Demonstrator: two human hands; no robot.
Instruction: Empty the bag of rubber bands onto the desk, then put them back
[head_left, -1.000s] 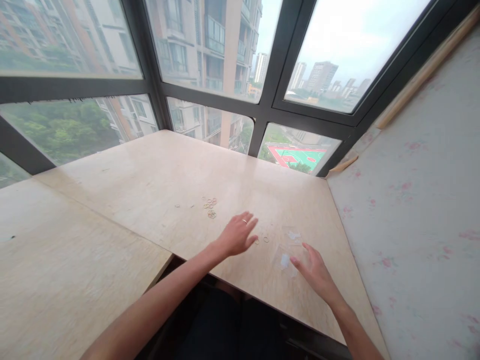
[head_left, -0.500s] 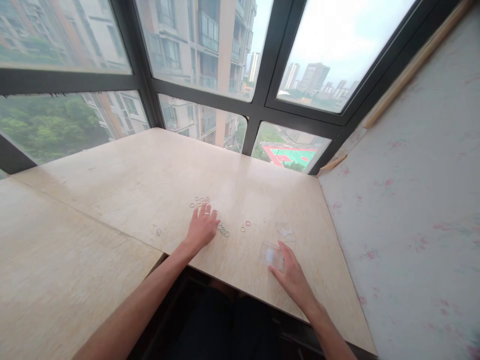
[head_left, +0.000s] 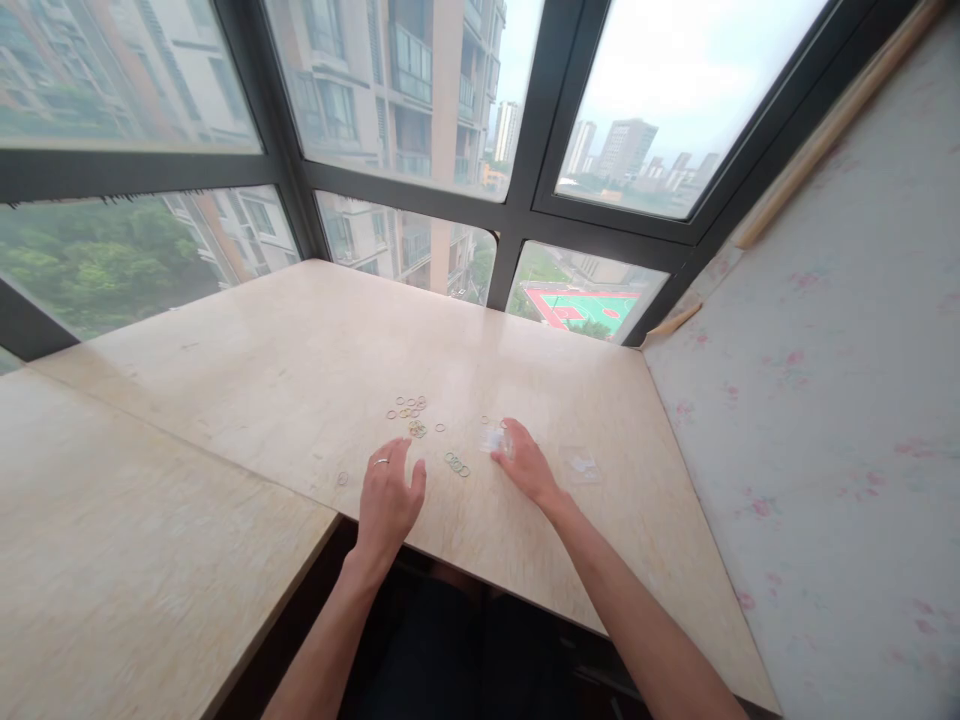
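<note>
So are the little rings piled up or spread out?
Spread out: the rings lie scattered flat on the table, some near the left hand.

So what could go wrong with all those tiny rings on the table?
1. The single ring lies near the edge of the table, close to the left hand. A small nudge might knock it off.
2. The clear bag at the fingertips of the right hand looks flimsy. It could slide and scatter the rings beside it.

Both my forearms are bare; a thin pale ring (head_left: pixel 381 461) sits on a finger of my left hand (head_left: pixel 388 500).
</note>
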